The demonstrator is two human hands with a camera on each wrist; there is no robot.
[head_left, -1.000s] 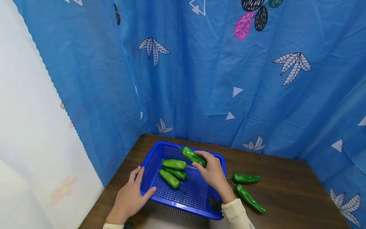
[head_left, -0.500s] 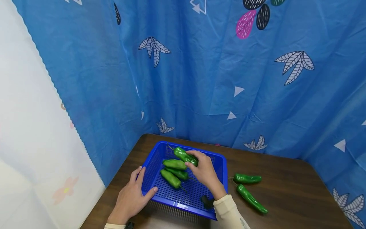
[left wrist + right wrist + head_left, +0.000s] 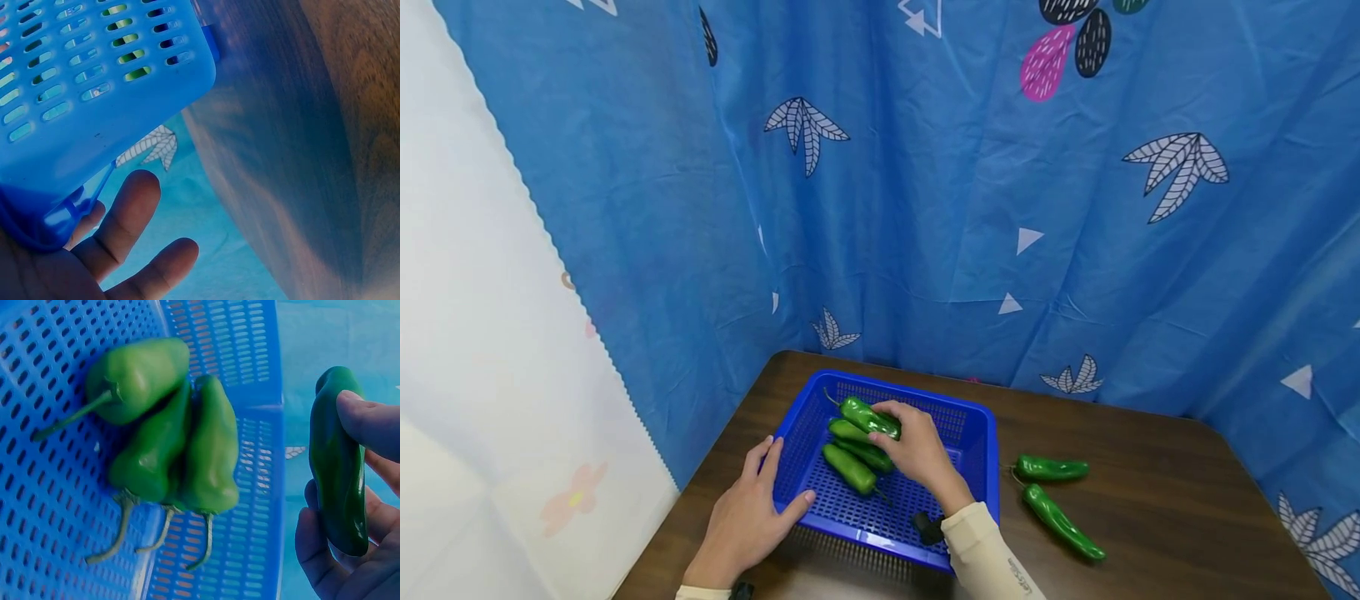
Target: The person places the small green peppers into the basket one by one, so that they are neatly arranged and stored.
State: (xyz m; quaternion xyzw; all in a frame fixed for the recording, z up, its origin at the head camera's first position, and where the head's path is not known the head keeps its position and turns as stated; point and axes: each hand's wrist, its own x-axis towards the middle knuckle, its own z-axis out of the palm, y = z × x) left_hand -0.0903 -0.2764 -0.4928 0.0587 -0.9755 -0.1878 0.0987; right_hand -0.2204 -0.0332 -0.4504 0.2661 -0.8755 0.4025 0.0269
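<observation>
My right hand (image 3: 917,446) grips a glossy dark green pepper (image 3: 861,412) over the back left part of a blue perforated plastic basket (image 3: 880,540), its thin stem pointing to the left. Several green peppers (image 3: 848,469) lie inside, just below the held one; in the right wrist view those peppers (image 3: 215,447) lie close together with stems showing. At the basket's front left corner rests my left hand (image 3: 748,508), thumb over the rim and fingers along the outside. In the left wrist view its fingers (image 3: 128,212) stretch out, fairly straight, below the rim.
Two more green peppers, one lying across (image 3: 1051,468) and one slanting (image 3: 1063,523), are on the brown wooden table (image 3: 1180,500) right of the basket. A blue patterned curtain (image 3: 910,208) hangs behind the table, and a white cloth (image 3: 497,333) on the left.
My right hand has carried the held pepper leftward and lower, over the peppers in the basket. My left hand has stayed at the basket corner.
</observation>
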